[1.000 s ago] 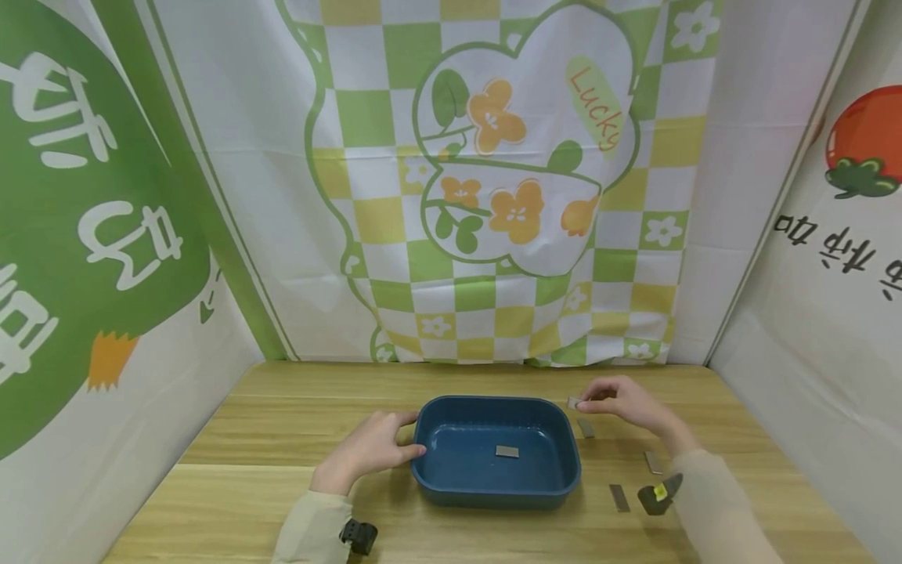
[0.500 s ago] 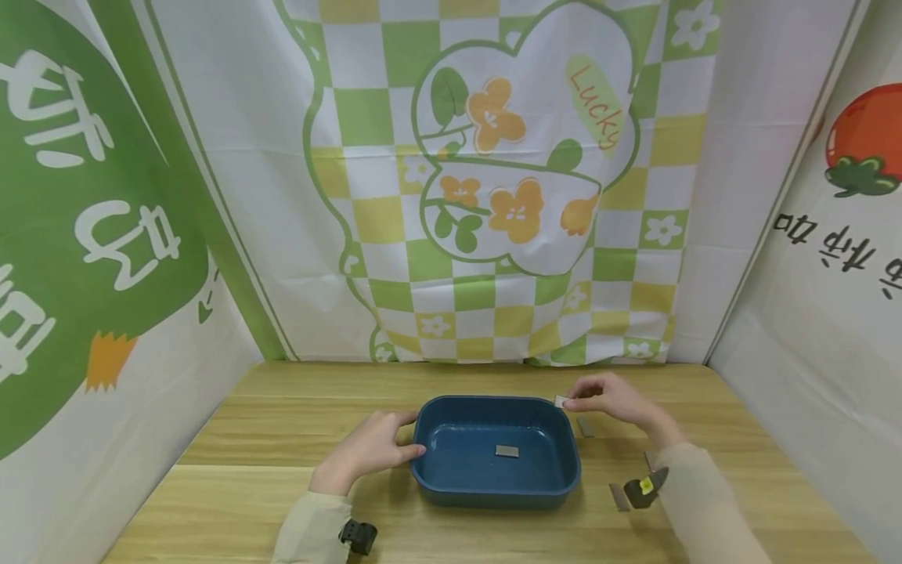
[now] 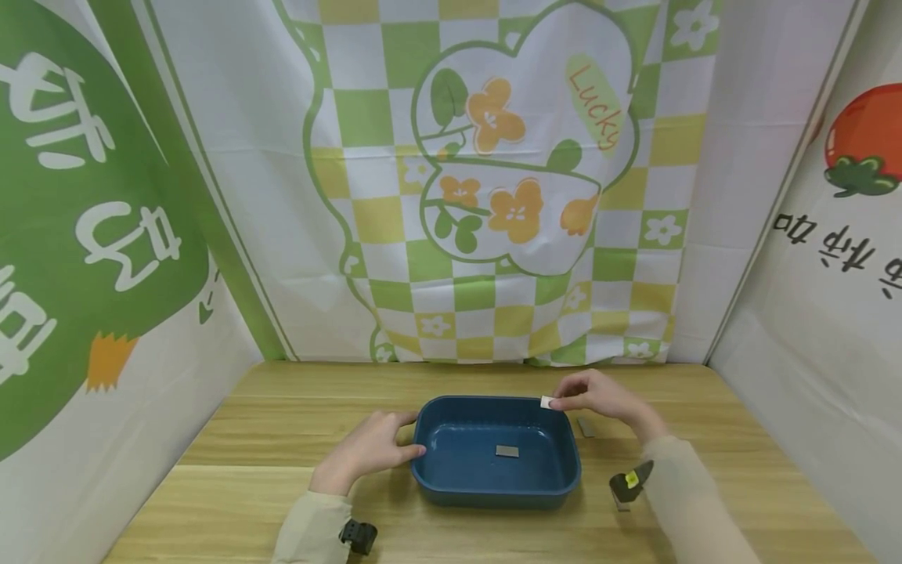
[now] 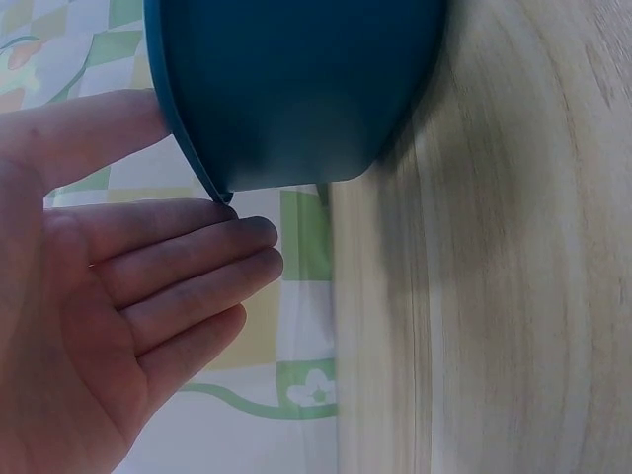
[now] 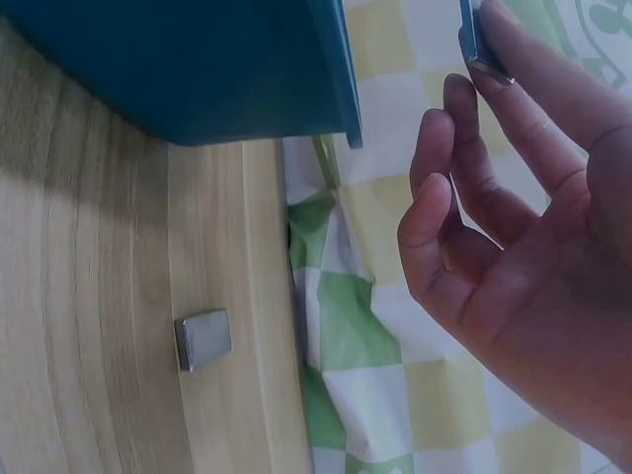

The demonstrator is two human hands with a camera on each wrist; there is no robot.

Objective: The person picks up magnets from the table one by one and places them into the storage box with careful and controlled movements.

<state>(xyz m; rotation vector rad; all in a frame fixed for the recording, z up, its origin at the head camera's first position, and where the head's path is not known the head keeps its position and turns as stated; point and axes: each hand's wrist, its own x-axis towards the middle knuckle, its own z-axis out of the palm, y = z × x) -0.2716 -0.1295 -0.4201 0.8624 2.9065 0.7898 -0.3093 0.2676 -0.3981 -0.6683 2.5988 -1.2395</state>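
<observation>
A dark blue rectangular basin (image 3: pixel 496 497) stands on the wooden table, with one small flat metal block (image 3: pixel 506 451) lying on its floor. At its left end my left hand (image 3: pixel 369 448) touches the rim with thumb and forefinger. The left wrist view shows the fingers of that hand (image 4: pixel 148 286) fairly straight. Between thumb and fingertips my right hand (image 3: pixel 599 394) pinches another small metal block (image 3: pixel 546 403), raised over the basin's far right corner. In the right wrist view, the other fingers of this hand (image 5: pixel 523 207) are bent and hold nothing.
Right of the basin, a loose metal block (image 3: pixel 586 428) lies on the table (image 3: pixel 282 439). Nearer the front, a further block (image 3: pixel 622 507) is partly hidden by the right wrist camera (image 3: pixel 627 484). A checked cloth (image 3: pixel 493 313) hangs behind the table.
My right hand has moved left with the pinched block, from beside the basin to over its far right corner. My left hand and the basin have stayed put.
</observation>
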